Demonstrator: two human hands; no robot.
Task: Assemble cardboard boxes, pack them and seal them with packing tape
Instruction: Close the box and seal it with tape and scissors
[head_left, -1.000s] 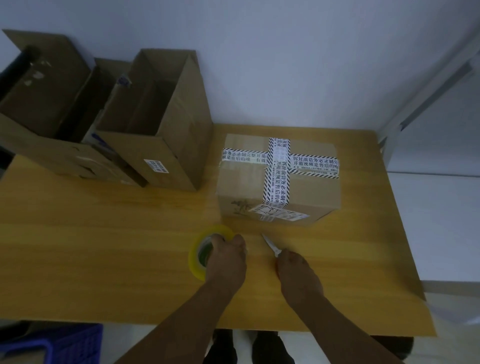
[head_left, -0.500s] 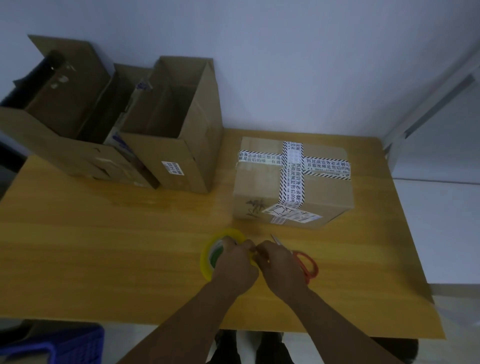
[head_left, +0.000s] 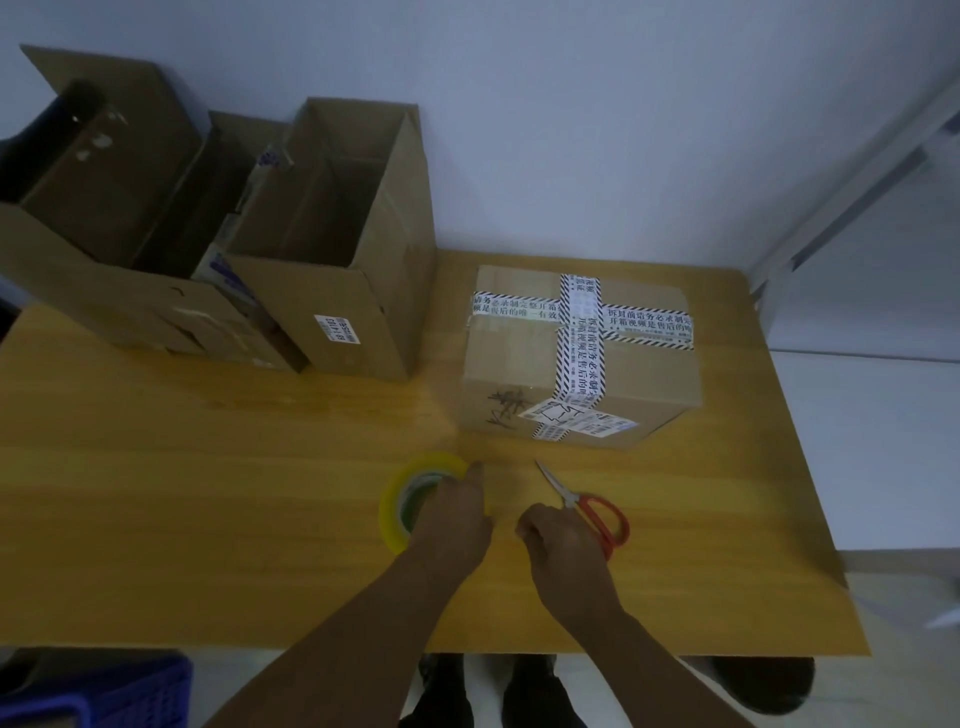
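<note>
- Left hand (head_left: 453, 512) on the yellow tape roll (head_left: 410, 493), fingers curled over its right rim, gripping it near the front middle of the wooden table (head_left: 156, 519).
- Right hand (head_left: 558, 538) just right of the left, loosely clenched, knuckles up; whether anything sits pinched between its fingers cannot be told.
- Red-handled scissors (head_left: 587, 506) flat on the table, blades closed and pointing far-left, handles touching or tucked just behind the right hand.
- Sealed cardboard box (head_left: 582, 364) farther back and right of centre, crossed on top with white printed tape, shipping label on its near face, black scribble beside the label.
- Open cardboard box (head_left: 358, 312) at far left-centre, flaps up, small white label on its near side.
- Larger open box (head_left: 104, 218) at far left, touching the other open one, flaps raised, contents too dark to make out.
- Blue crate (head_left: 98, 696) on the floor at near left, below the table edge.
</note>
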